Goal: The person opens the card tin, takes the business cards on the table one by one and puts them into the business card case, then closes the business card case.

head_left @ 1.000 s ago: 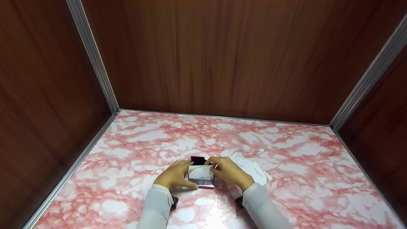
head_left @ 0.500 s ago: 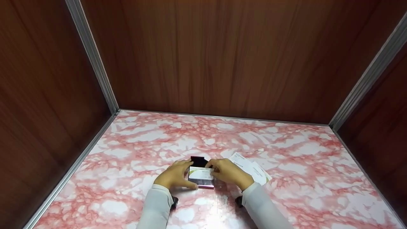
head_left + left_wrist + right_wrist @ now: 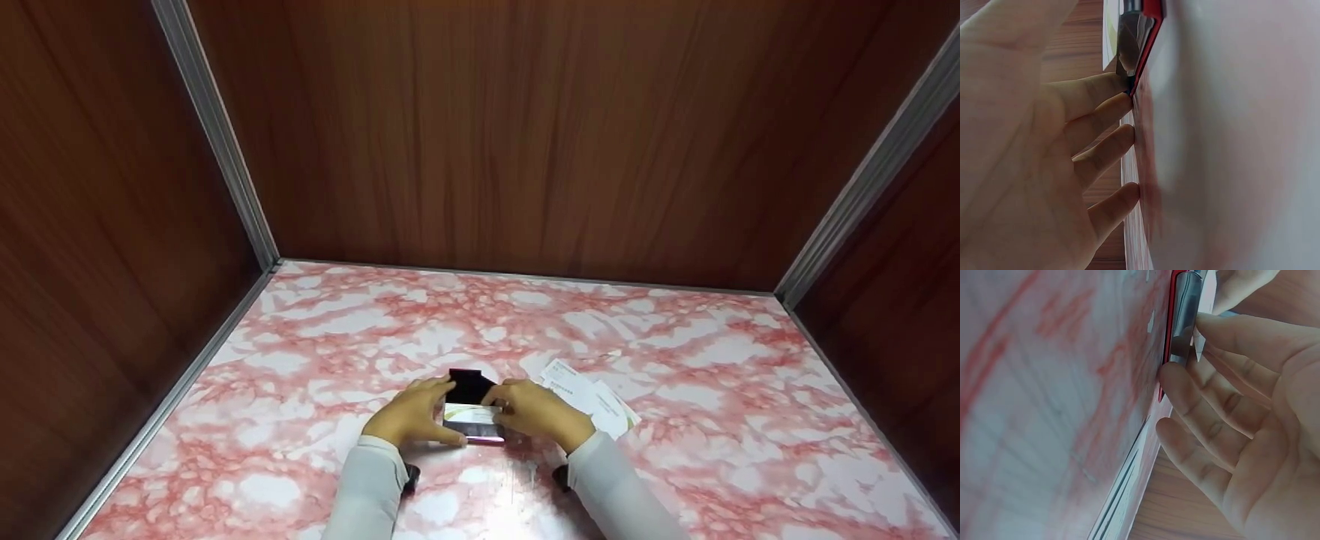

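Your left hand, fingers spread, touches the case, well short of the tabletop's far edge. Your right hand pinches a white card at the case.

left hand is gripping a black case | right hand is pinching a white card over it | at least 2 loose cards are overlapping beside that hand on the red-and-white tabletop

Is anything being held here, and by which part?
Yes: the right hand pinches a white card by its right edge, and the left hand holds the dark case by its left side.
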### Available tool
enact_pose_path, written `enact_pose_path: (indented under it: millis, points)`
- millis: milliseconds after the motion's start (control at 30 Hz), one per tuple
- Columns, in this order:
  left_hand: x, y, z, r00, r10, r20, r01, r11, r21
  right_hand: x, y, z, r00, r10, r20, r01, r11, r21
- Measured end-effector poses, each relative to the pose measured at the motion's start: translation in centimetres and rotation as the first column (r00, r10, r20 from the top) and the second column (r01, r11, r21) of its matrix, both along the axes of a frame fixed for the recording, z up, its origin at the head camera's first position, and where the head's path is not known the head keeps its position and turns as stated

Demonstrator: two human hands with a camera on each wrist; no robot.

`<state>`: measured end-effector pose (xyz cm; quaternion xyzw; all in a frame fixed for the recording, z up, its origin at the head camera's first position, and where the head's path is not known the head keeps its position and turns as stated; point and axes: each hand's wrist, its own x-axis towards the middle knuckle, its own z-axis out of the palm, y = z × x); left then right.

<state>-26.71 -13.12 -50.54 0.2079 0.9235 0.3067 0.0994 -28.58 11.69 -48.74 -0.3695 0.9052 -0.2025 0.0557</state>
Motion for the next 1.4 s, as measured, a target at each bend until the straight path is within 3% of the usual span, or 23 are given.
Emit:
enact_pose_path:
  millis: [333,767,967,1167,1400]
  points:
    - [-0.1,-0.2,-0.1,1.000,-0.014,-0.005,0.014,1.000,0.008,0.4,-0.1,0.0,0.997,0.034,-0.063,-0.031,0.998,0.047]
    - [-0.1,-0.1,0.0,1.000,-0.011,0.001,0.011,1.000,0.008,0.4,-0.3,-0.6,0.998,0.048,-0.038,-0.047,0.999,0.025]
    - [-0.1,0.0,0.0,1.000,-0.007,0.009,0.007,1.000,-0.001,0.5,-0.1,-0.2,0.999,0.035,0.031,-0.036,0.999,0.036]
    - [-0.1,0.0,-0.1,1.000,-0.004,0.015,0.004,1.000,-0.010,0.7,1.3,0.6,0.995,0.022,0.096,-0.022,1.000,0.002]
    - [-0.1,-0.1,0.0,1.000,0.002,0.025,-0.002,1.000,0.003,0.8,4.6,1.9,0.999,-0.015,0.048,0.018,0.997,-0.079]
